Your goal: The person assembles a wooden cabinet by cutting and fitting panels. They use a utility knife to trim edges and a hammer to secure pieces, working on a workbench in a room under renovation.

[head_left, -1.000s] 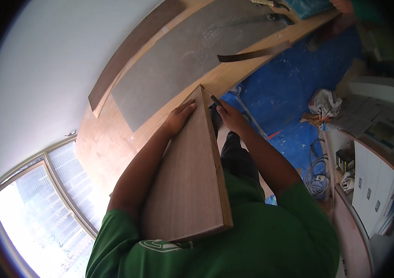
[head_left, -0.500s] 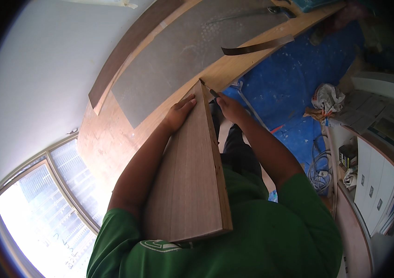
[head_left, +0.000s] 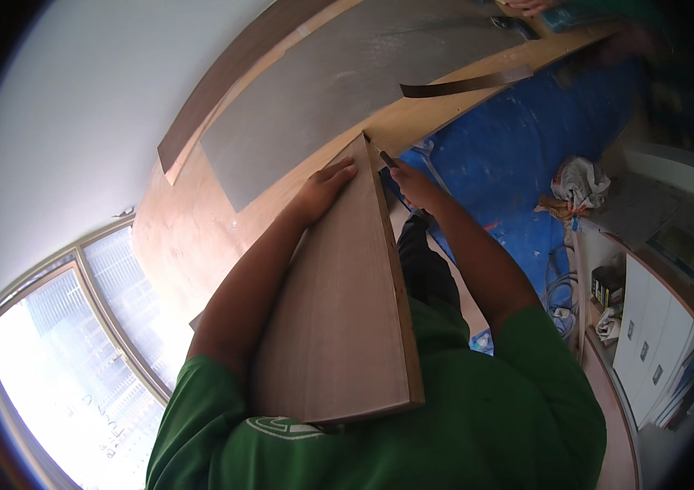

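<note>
Brown wooden board [head_left: 339, 327]: long, thick-edged, broad face upward. Slim dark tool [head_left: 388, 158]: tilted, near board's far end, right side.

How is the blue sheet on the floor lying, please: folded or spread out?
Spread out: the blue sheet shows a broad, open surface reaching from beside the wooden table toward the crumpled bag.

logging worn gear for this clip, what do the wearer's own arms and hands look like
The left hand and right hand are bare, with no gloves visible. The forearms are uncovered, and no watch shows. The short sleeves are dark green, matching the shirt, which has a pale curved marking.
</note>
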